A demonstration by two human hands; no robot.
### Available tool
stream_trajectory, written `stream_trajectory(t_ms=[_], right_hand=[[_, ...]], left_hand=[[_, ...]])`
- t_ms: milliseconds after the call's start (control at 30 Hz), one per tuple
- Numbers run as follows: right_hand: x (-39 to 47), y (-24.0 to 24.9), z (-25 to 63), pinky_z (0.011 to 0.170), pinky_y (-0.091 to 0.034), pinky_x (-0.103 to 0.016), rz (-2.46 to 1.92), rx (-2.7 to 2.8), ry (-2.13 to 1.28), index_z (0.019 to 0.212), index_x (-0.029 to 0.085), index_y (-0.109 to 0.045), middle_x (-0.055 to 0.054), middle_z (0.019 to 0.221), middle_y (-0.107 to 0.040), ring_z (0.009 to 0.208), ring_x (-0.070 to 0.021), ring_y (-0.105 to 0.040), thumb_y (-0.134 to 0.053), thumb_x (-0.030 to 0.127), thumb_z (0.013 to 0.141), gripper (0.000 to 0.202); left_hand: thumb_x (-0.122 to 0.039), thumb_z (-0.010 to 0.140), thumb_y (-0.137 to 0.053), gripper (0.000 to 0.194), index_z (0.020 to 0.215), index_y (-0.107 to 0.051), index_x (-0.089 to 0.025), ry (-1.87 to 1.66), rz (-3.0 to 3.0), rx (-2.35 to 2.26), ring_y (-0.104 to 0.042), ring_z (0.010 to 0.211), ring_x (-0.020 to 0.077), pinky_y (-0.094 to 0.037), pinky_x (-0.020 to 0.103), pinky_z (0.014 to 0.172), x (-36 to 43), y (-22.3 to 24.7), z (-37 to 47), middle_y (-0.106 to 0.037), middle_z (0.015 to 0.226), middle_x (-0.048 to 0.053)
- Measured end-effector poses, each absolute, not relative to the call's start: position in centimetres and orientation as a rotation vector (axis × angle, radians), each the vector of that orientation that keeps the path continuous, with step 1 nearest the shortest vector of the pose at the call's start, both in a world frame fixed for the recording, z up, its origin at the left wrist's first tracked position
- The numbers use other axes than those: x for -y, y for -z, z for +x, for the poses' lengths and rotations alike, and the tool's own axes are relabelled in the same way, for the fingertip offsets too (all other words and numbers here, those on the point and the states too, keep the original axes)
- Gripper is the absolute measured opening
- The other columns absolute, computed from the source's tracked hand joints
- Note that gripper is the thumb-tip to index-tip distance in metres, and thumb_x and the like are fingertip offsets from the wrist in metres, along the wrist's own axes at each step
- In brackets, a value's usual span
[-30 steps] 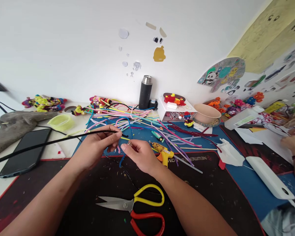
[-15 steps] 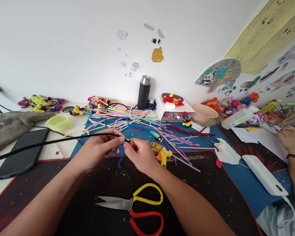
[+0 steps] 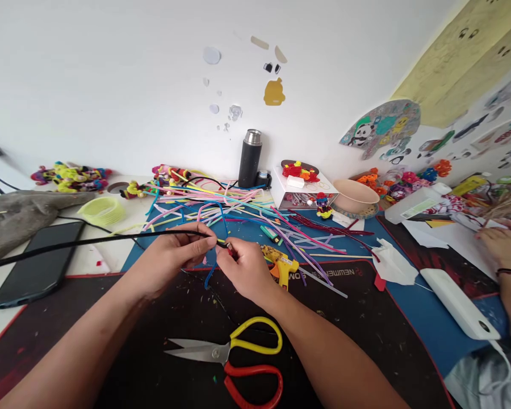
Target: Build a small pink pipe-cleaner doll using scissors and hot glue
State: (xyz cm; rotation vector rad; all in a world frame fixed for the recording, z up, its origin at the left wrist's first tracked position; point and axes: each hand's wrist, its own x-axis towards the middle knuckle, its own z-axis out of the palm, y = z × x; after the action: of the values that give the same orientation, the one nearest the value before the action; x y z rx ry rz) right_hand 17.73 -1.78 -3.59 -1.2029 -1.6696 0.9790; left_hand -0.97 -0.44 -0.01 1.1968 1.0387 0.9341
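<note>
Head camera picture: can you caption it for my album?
Left hand pinches a black strand beside a small piece in the right hand; open scissors lie on the dark mat.

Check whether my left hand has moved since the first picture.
Yes: judged against the yellow glue gun, your left hand has shifted slightly right, toward it.

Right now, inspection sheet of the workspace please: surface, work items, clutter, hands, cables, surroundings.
Surface: dark mat, specks scattered on it.
Work items: black strand, held; scissors on the mat, blades slightly apart.
Clutter: coloured strands heaped beyond the hands; yellow glue gun near the right hand.
Hands: left hand pinches the black strand; right hand grips a small item, mostly hidden.
Cables: white cable at the white device.
Surroundings: wall behind; another person's hand far right.
</note>
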Motion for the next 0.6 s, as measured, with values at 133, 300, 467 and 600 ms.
stream_trajectory(t_ms=[133,300,467,600], right_hand=[[1.92,3.52,17.7,0.061,-0.025,-0.032,-1.203,1.696,-0.96,0.066,0.024,-0.04,0.005,0.062,-0.039,0.063,-0.0142,-0.034,-0.059,0.04,0.095,0.038],[1.93,3.65,17.64,0.062,-0.026,-0.032,-1.2,1.718,-0.923,0.068,0.024,-0.042,0.004,0.062,-0.043,0.063,-0.015,-0.035,-0.061,0.044,0.097,0.041],[1.91,3.58,17.63,0.061,-0.026,-0.032,-1.209,1.702,-0.937,0.067,0.025,-0.041,0.005,0.062,-0.04,0.063,-0.0146,-0.033,-0.061,0.045,0.097,0.041],[1.74,3.5,17.85,0.06,-0.025,-0.031,-1.136,1.671,-1.098,0.067,0.024,-0.04,0.006,0.064,-0.036,0.063,-0.0137,-0.032,-0.063,0.052,0.099,0.048]], left_hand=[[-0.052,0.072,-0.096,0.041,0.086,-0.076,-0.02,-0.948,1.19,-1.04,-0.037,0.056,0.011,-0.026,0.025,0.051,0.47,-0.16,-0.82,-0.056,0.064,-0.004],[-0.049,0.072,-0.095,0.037,0.085,-0.076,-0.021,-0.928,1.194,-1.044,-0.036,0.055,0.0114,-0.026,0.025,0.051,0.45,-0.22,-0.73,-0.052,0.061,-0.005],[-0.049,0.073,-0.094,0.036,0.086,-0.075,-0.02,-0.941,1.206,-1.05,-0.037,0.055,0.0117,-0.026,0.026,0.051,0.36,0.04,-0.8,-0.051,0.06,-0.005],[-0.051,0.069,-0.096,0.042,0.085,-0.073,-0.02,-1.004,1.143,-1.052,-0.035,0.053,0.0104,-0.026,0.025,0.05,0.2,-0.14,-0.85,-0.05,0.06,-0.005]])
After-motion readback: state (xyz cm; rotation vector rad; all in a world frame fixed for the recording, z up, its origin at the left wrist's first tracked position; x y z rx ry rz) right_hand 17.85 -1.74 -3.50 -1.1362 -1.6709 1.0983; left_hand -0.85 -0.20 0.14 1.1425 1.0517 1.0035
